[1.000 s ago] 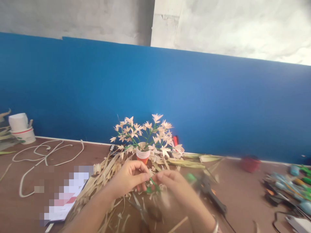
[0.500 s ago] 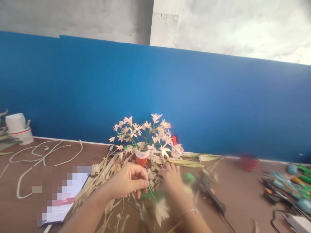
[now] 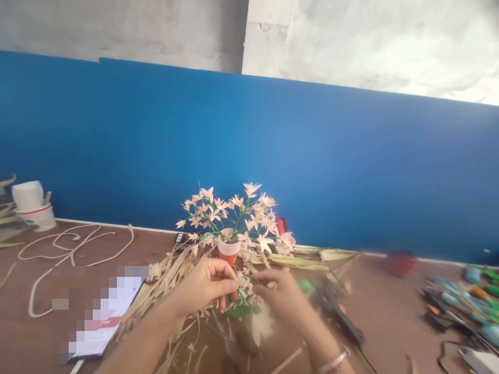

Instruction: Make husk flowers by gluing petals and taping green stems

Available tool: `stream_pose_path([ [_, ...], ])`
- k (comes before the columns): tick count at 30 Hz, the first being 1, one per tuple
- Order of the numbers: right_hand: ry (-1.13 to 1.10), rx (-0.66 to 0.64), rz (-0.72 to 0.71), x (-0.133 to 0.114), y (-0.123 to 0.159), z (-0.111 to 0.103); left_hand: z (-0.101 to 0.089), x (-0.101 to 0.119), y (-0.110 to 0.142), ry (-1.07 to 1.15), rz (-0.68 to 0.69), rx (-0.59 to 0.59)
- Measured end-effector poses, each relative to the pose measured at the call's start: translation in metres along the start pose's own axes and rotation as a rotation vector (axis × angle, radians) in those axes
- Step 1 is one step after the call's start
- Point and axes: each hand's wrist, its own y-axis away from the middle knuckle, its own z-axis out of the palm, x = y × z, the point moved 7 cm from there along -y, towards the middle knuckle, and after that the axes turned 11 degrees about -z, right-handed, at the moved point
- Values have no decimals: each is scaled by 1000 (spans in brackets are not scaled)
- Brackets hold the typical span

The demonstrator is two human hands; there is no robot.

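My left hand (image 3: 214,283) is closed in a pinch on the green stem of an artificial flower (image 3: 260,326). Its pale petals point down and look blurred. A green leaf (image 3: 239,311) lies under the stem. Close by on the right, my right hand (image 3: 278,291) has its thumb and fingers bent towards each other; a small green bit shows at their tips, too small to name. Behind both hands stands a red and white paper cup (image 3: 229,249) holding green stems with pale star-shaped flowers (image 3: 251,223). Small pale flowers (image 3: 244,283) are piled between the hands.
Dried husk strips (image 3: 159,291) spread at the left, beside a booklet (image 3: 105,322). Scissors (image 3: 224,332) lie below the hands. A black glue gun (image 3: 343,317) is on the right, a red container (image 3: 401,263) beyond it. A white cable (image 3: 70,254) loops at left.
My right hand left the stem, reached forward to the pile of small flowers, then came back beside my left hand. My left hand kept its pinch on the stem.
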Motion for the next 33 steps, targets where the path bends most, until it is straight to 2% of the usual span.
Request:
stream_pose_path([
  [3, -304, -17, 92, -7, 2, 8, 3, -2, -3, 32, 6, -11],
  [6, -380, -3, 121, -10, 4, 12, 4, -3, -3, 56, 11, -17],
  [13, -351, -47, -14, -24, 4, 10, 4, -2, -2, 52, -25, 21],
  [22, -252, -68, -100, -32, 5, 7, 3, -6, -4, 45, -43, 50],
  [33, -209, 44, -151, -41, 10, 1, 3, -7, -3, 103, -62, 53],
])
